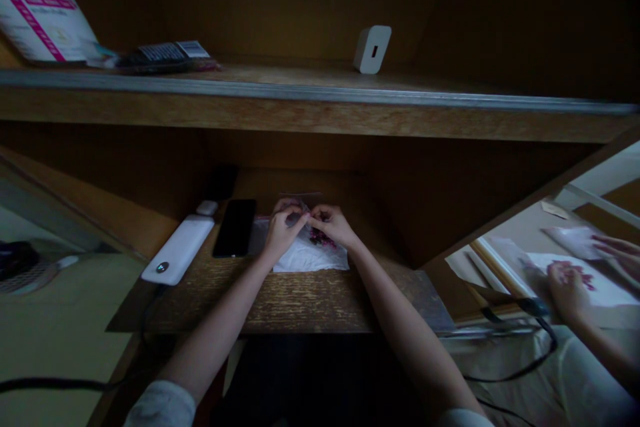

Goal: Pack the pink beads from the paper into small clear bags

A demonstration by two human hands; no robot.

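Observation:
My left hand (pixel 283 227) and my right hand (pixel 331 223) meet over a white sheet (pixel 305 257) lying on the dark wooden desk (pixel 300 307). Both hands have their fingers pinched together on a small clear plastic bag (pixel 300 203) held between them. Small dark red pieces (pixel 320 238) lie on the sheet just under my right hand. What the fingertips grip inside the bag is too small and dark to make out.
A black phone (pixel 235 227) and a white power bank (pixel 179 249) lie left of the sheet. A shelf (pixel 320 97) above carries a white box (pixel 373 49), a book (pixel 43 10) and a calculator-like item (pixel 163 53). At the right, another person's hands (pixel 567 283) work over a white sheet.

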